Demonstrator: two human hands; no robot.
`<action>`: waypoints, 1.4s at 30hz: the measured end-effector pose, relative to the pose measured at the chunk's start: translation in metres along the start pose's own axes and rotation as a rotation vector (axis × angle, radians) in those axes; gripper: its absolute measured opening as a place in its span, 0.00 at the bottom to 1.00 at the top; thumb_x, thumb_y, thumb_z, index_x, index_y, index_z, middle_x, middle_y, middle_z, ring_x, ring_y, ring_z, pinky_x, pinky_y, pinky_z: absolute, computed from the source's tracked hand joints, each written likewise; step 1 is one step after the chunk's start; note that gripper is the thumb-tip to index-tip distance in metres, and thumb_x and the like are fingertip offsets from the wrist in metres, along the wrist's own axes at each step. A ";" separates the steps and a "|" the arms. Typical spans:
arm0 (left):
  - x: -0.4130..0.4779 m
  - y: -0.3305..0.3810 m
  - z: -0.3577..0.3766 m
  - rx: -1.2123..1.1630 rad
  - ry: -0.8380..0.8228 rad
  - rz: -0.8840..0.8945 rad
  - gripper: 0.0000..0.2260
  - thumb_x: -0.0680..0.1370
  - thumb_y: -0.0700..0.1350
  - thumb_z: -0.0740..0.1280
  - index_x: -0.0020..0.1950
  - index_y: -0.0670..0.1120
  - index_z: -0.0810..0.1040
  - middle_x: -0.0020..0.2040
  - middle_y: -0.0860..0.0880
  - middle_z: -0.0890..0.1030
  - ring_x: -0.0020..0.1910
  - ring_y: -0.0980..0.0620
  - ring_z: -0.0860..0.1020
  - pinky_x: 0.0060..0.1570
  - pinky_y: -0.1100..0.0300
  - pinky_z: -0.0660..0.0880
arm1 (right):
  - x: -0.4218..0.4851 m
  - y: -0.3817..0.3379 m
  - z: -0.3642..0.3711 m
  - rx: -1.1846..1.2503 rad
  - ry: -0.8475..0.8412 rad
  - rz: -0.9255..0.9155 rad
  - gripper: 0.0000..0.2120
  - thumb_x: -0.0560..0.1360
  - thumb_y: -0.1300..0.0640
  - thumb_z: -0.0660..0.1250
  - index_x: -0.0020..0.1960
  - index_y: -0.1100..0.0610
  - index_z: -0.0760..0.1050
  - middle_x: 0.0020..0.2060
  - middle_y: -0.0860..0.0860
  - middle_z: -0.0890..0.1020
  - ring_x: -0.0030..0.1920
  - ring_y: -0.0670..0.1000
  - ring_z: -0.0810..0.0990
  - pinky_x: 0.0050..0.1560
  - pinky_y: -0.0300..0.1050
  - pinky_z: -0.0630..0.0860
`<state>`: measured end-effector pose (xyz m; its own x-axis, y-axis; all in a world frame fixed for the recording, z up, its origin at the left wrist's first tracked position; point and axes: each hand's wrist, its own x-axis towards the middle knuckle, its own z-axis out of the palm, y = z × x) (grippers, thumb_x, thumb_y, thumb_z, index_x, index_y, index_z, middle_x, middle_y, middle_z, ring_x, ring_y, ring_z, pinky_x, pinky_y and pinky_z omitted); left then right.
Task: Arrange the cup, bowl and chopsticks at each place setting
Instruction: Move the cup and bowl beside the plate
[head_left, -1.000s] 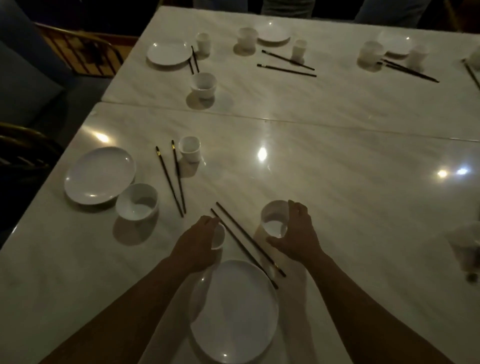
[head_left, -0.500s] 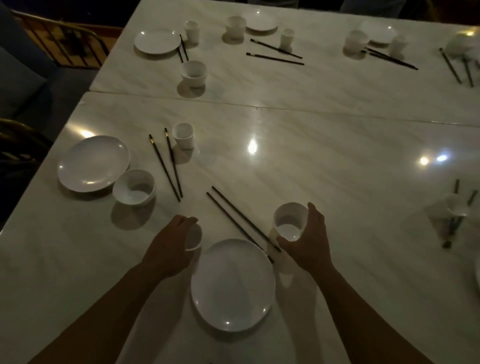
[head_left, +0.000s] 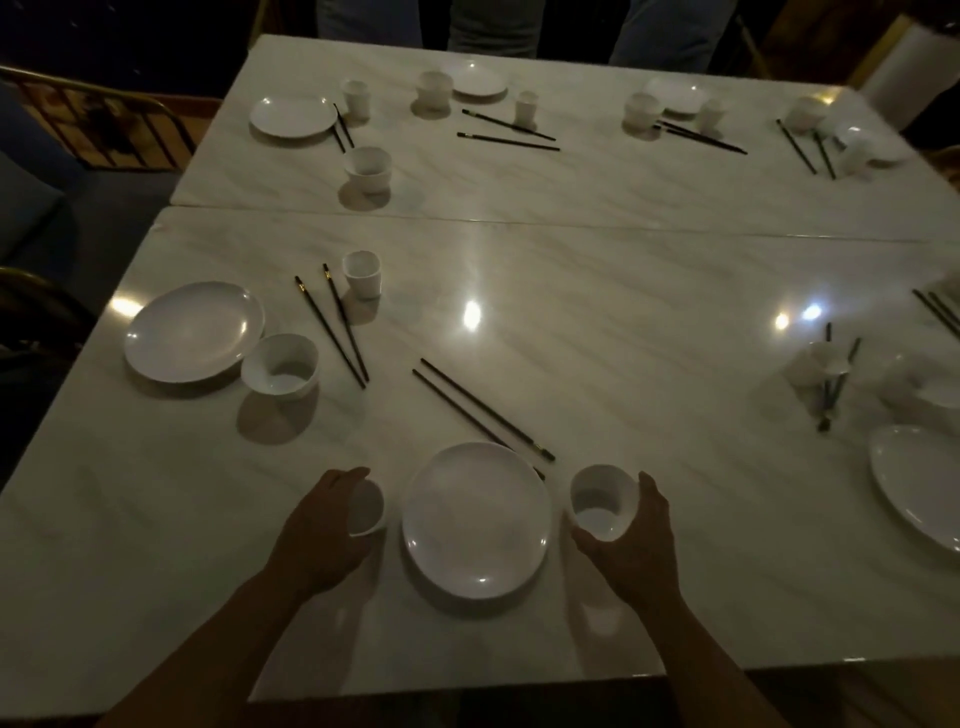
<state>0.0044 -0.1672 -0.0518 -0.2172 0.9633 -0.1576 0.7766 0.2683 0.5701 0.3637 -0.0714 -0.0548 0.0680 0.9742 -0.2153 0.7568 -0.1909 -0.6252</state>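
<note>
Cup (head_left: 368, 506) and bowl (head_left: 602, 501) had come nearer, flanking the plate (head_left: 475, 519): left grip (head_left: 322, 530) curled round the cup at nine o'clock, right grip (head_left: 636, 543) round the bowl at three, which might nudge the chopsticks (head_left: 487, 409) at one.

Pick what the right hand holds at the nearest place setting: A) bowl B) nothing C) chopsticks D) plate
A: the right hand curls round the white bowl beside the plate, while the left hand holds the cup and the chopsticks lie untouched.
</note>
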 end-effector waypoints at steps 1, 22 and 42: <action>-0.004 -0.002 0.001 -0.020 0.009 -0.012 0.39 0.61 0.55 0.74 0.69 0.41 0.72 0.62 0.42 0.76 0.58 0.41 0.78 0.56 0.52 0.74 | -0.005 0.001 0.002 -0.001 0.005 0.002 0.60 0.59 0.44 0.83 0.79 0.57 0.51 0.74 0.57 0.62 0.73 0.59 0.64 0.69 0.56 0.66; -0.015 -0.004 0.007 -0.063 0.013 0.013 0.37 0.64 0.50 0.80 0.70 0.43 0.72 0.62 0.44 0.75 0.58 0.44 0.77 0.55 0.58 0.72 | -0.031 0.011 0.014 0.002 0.081 0.107 0.60 0.51 0.33 0.80 0.74 0.54 0.58 0.70 0.55 0.68 0.67 0.58 0.71 0.63 0.61 0.74; 0.026 0.023 -0.005 -0.047 0.044 -0.093 0.25 0.75 0.56 0.70 0.69 0.48 0.73 0.62 0.47 0.77 0.57 0.50 0.77 0.56 0.57 0.72 | 0.035 -0.042 -0.005 -0.147 0.101 -0.253 0.07 0.75 0.59 0.69 0.53 0.57 0.81 0.48 0.54 0.83 0.48 0.55 0.81 0.51 0.46 0.74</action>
<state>0.0134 -0.1363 -0.0390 -0.3139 0.9329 -0.1767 0.7232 0.3555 0.5921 0.3373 -0.0289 -0.0320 -0.0760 0.9970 0.0132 0.8432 0.0713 -0.5329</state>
